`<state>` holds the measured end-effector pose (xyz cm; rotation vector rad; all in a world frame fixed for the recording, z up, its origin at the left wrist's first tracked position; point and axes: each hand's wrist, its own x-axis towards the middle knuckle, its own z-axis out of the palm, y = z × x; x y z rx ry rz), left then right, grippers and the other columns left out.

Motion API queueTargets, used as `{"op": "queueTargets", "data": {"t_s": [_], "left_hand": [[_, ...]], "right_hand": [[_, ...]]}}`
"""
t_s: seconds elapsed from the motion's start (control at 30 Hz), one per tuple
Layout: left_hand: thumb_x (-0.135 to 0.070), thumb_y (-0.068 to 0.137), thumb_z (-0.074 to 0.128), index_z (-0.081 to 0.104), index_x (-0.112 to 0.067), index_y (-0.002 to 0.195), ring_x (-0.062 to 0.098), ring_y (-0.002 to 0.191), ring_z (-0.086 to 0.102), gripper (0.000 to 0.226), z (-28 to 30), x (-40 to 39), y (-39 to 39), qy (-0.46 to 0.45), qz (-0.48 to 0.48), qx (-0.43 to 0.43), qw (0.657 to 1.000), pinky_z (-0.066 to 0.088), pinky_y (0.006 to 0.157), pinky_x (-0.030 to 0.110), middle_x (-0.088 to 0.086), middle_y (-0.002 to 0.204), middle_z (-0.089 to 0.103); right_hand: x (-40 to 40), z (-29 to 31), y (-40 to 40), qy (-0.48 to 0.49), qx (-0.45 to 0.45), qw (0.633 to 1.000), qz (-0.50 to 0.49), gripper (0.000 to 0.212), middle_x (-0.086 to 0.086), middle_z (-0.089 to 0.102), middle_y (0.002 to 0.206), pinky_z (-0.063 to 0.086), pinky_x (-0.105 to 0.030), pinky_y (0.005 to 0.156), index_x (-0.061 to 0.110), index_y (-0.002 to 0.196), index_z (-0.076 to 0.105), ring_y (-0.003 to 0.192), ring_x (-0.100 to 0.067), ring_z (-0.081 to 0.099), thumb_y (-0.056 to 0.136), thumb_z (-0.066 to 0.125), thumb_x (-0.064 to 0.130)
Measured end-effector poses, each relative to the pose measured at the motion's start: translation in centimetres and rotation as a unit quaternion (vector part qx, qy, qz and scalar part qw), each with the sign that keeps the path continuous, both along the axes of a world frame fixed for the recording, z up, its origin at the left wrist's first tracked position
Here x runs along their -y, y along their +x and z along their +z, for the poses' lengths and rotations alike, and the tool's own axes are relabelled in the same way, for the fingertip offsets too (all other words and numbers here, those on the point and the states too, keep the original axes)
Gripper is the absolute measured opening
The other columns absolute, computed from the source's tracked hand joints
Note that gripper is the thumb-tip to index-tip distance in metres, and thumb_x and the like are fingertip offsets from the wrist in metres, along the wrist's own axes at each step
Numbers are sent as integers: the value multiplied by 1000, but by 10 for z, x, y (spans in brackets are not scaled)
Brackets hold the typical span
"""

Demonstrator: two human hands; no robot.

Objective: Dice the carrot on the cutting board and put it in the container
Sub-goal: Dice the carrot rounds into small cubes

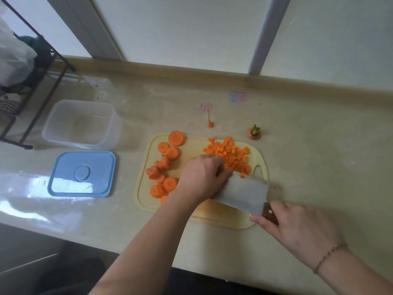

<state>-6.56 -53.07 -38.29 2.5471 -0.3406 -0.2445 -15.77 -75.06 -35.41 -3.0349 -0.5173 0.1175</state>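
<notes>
Carrot lies in two lots on the cutting board (212, 216): a heap of small cubes (230, 155) toward the far right corner, and a scatter of round slices (164, 167) along the left side, not yet cut down. The left hand (202, 177) rests near the middle of the board with its fingers curled down beside the cubes, touching the flat of the cleaver (242, 193); whether they pinch a piece under them I cannot tell. The right hand (297, 224) grips the cleaver's wooden handle, fingers wrapped round it, the blade lying across the near right part of the board.

Dicing looks about halfway through, judging by the slices left. The next move, I would guess, calls for drawing a few slices under the blade, or scooping the cubes up on the flat of the blade.

Beyond the board on the table (319, 167) sit the cut-off carrot top (254, 133) and the thin root tip (210, 124). Well to the left stands the clear container (81, 124), nothing in it, with its blue lid (83, 174) lying just in front.

Two faint coloured marks on the table are too blurred to read; no brand shows anywhere.
</notes>
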Motion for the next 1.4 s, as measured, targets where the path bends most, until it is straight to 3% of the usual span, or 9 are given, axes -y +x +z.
{"op": "queueTargets", "data": {"t_s": [0.3, 0.43, 0.53, 0.67, 0.77, 0.93, 1.03, 1.17, 1.4], "left_hand": [[-30, 83, 78, 62, -12, 75, 16, 71, 50, 26, -5, 10, -8, -100, -33, 74, 992, 42, 61, 28, -1, 75, 58], [-24, 83, 74, 66, -9, 81, 25, 75, 56, 17, -14, 10, -2, -85, -45, 98, 991, 50, 68, 40, 3, 78, 61], [-25, 91, 63, 72, -8, 96, 30, 85, 60, 20, -9, 2, 2, -100, 1, 137, 986, 50, 76, 42, 7, 89, 66], [-11, 96, 58, 71, -4, 105, 18, 92, 62, 17, 10, -33, -13, -168, 164, 228, 945, 48, 85, 23, 3, 101, 67], [1, 91, 59, 68, -4, 104, 19, 89, 60, 16, 7, -67, -44, -169, 269, 274, 908, 46, 82, 23, 0, 99, 63], [-24, 83, 74, 72, -17, 102, 30, 105, 60, 21, -22, -84, -85, 23, 5, 251, 968, 41, 83, 44, -3, 109, 69], [-31, 84, 76, 73, -24, 99, 29, 110, 56, 17, -29, -76, -92, 65, -15, 234, 970, 37, 82, 44, -9, 112, 69], [-28, 88, 73, 75, -22, 95, 26, 104, 56, 9, -38, -71, -90, 50, 7, 233, 971, 36, 82, 43, -8, 110, 70], [-27, 87, 73, 74, -19, 93, 27, 102, 57, 10, -40, -39, -74, 21, 29, 217, 976, 35, 83, 40, -5, 109, 70]], "right_hand": [[-7, 1, 0, 9, 2, 999, 31, 64, 0, 51, 44, 32, -26, 31, 22, 59, 52, 31, -25, 51, 90, 24, 71], [-9, 8, 0, 7, -2, 999, 45, 60, 0, 50, 42, 31, -27, 30, 21, 58, 52, 30, -25, 50, 86, 30, 69], [-8, 11, -5, 17, -48, 999, 8, 58, 0, 51, 43, 28, -25, 32, 26, 59, 43, 32, -23, 52, 90, 24, 72], [-4, 8, -20, 72, -155, 981, -92, 77, 5, 49, 50, 46, -34, 50, 25, 60, 35, 54, -15, 59, 74, -1, 91], [-11, 14, -28, 209, -260, 928, -165, 87, 3, 43, 43, 38, -26, 48, 16, 56, 40, 44, -11, 45, 66, 11, 97], [-31, 27, -28, 405, -470, 727, -294, 70, -2, 25, 52, 18, -18, 40, 9, 65, 38, 40, -14, 19, 79, 37, 78], [-36, 26, -22, 421, -534, 672, -294, 58, -8, 25, 56, 15, -19, 42, 13, 66, 41, 41, -13, 19, 78, 40, 70], [-37, 23, -13, 407, -547, 667, -301, 62, -8, 29, 57, 18, -19, 42, 17, 66, 43, 39, -13, 22, 77, 39, 78], [-41, 24, -14, 383, -479, 727, -309, 58, -3, 31, 52, 18, -16, 41, 14, 68, 42, 40, -13, 21, 79, 39, 70]]}}
